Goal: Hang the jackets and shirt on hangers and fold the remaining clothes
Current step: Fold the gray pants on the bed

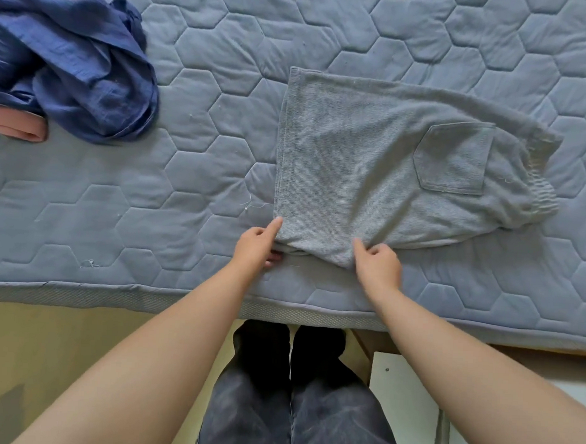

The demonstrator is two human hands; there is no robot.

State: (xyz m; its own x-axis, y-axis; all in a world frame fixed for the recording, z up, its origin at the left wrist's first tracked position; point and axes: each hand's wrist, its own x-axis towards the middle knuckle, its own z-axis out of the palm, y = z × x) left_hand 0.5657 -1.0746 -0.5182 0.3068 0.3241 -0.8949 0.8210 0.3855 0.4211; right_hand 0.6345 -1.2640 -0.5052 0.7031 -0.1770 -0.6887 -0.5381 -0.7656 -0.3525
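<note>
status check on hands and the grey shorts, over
Left hand and right hand both pinch near edge of grey shorts. Shorts lie folded on mattress. Blue garment heaped left, clear.

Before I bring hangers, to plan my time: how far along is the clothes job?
Done: no hung or finished piece shows. In hand: the grey shorts lie flat on the mattress, left hand and right hand gripping their near edge. Left: the blue garment lies crumpled at the far left, a pink item beside it.
</note>
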